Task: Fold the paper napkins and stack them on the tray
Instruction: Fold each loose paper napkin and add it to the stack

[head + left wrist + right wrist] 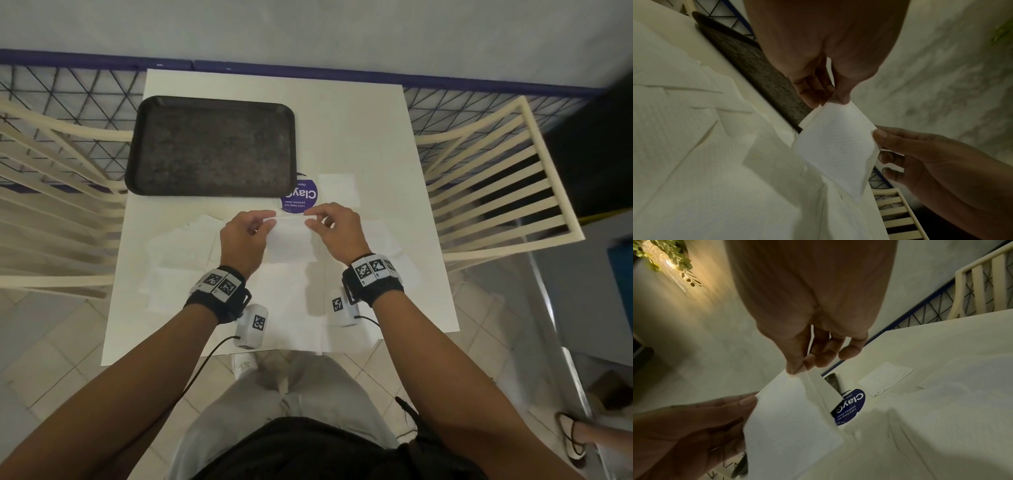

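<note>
A white paper napkin (291, 236) hangs lifted above the table's middle, folded over on itself. My left hand (265, 221) pinches its top left corner and my right hand (313, 217) pinches its top right corner. The left wrist view shows the napkin (836, 146) pinched by my left hand (830, 99), with my right hand's fingertips (879, 134) on the opposite edge. From the right wrist, the napkin (789, 418) is nipped at its corner by my right hand (799, 368). The black tray (212, 147) lies bare at the table's far left.
Several unfolded white napkins (185, 250) are spread over the white table (376, 137) under and beside my hands. A small folded napkin (337, 188) lies beyond my right hand, next to a round purple sticker (303, 197). Cream slatted chairs (496, 178) flank the table.
</note>
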Motion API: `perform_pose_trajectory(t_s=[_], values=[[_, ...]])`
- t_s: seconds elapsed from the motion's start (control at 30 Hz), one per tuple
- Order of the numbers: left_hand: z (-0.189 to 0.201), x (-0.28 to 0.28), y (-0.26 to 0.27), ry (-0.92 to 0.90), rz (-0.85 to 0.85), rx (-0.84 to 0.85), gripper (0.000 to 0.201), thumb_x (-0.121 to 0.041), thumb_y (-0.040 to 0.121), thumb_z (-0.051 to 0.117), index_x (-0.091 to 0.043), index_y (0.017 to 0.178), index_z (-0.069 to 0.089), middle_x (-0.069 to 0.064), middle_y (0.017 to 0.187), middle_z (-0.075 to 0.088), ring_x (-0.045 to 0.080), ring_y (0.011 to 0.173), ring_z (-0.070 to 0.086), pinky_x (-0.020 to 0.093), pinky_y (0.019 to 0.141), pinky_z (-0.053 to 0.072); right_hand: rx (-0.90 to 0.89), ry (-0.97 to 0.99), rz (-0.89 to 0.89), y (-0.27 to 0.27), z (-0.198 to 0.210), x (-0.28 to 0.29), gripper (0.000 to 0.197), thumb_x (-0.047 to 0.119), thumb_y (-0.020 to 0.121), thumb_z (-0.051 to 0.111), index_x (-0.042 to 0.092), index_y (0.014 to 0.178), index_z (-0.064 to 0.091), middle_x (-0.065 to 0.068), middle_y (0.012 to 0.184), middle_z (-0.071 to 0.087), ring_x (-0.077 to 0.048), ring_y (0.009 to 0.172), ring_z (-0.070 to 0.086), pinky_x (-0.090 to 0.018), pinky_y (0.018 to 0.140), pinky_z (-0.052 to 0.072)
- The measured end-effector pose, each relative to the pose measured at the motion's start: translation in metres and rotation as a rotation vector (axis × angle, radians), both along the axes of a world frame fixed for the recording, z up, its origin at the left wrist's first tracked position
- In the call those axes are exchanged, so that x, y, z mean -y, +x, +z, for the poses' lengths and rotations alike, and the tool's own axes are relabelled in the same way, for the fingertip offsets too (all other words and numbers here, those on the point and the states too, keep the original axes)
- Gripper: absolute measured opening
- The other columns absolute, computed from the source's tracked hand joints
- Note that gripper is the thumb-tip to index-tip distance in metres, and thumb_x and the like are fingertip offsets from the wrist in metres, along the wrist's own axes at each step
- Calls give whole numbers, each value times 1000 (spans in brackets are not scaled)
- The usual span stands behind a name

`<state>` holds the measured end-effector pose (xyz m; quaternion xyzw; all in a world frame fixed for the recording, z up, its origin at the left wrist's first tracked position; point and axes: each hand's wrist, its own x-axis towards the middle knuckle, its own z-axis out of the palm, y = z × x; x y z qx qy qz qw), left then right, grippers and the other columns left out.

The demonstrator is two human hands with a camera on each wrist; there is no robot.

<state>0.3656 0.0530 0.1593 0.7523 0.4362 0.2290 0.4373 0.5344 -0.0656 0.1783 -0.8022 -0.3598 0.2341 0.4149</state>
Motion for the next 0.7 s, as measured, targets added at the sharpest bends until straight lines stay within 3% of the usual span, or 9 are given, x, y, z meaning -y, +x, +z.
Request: perform_pose_trajectory(t_s=[0.07, 0.17, 0.3, 0.37, 0.47, 0.57, 0.7], values=[[-1, 0, 1, 14, -2, 13, 15, -24, 98, 68, -19, 106, 79, 0, 109, 75, 10, 91, 65, 1, 75, 42, 2, 7, -12, -1, 0, 0, 13, 20, 88, 75, 18, 100, 76, -1, 89, 66, -13, 72, 55, -13, 71, 44], [-5, -1, 1, 47, -24, 7, 15, -25, 99, 65, -19, 104, 78, 1, 109, 70, 12, 92, 62, 8, 73, 44, 26, 9, -15, -1, 0, 0, 9, 23, 89, 74, 20, 96, 76, 4, 91, 61, -7, 71, 53, -15, 73, 45], [-9, -2, 1, 106, -13, -29, 14, -23, 99, 64, -17, 101, 76, 3, 110, 67, 11, 93, 59, 3, 71, 38, 59, -8, 19, 1, 0, 0, 9, 27, 88, 74, 23, 97, 77, 7, 96, 59, -11, 87, 53, -18, 75, 44], [-7, -1, 2, 86, -20, -9, 14, -22, 101, 62, -16, 101, 74, 1, 108, 70, 14, 96, 62, 6, 72, 40, 64, -2, 33, 1, 0, 0, 13, 34, 87, 75, 27, 97, 76, 8, 102, 62, -15, 97, 55, -25, 81, 46], [-2, 2, 4, 70, -65, -5, 16, -24, 103, 58, -16, 101, 72, -5, 101, 73, 12, 91, 64, 5, 73, 42, 63, -14, 68, -4, 3, -6, 22, 47, 84, 74, 34, 101, 73, 15, 108, 66, -9, 99, 59, -41, 94, 47], [0, 6, 7, 72, -82, 13, 15, -25, 103, 59, -16, 102, 72, -7, 98, 72, 11, 87, 66, 8, 75, 44, 92, -58, 103, -9, 12, -15, 16, 48, 86, 72, 35, 95, 74, 21, 98, 70, 0, 94, 62, -50, 100, 42], [4, 8, 8, 84, -77, 16, 15, -25, 102, 61, -15, 101, 73, -6, 93, 72, 4, 74, 61, 3, 68, 40, 88, -81, 111, -11, 13, -24, 11, 44, 89, 70, 33, 89, 73, 20, 87, 69, -1, 88, 62, -52, 99, 43]])
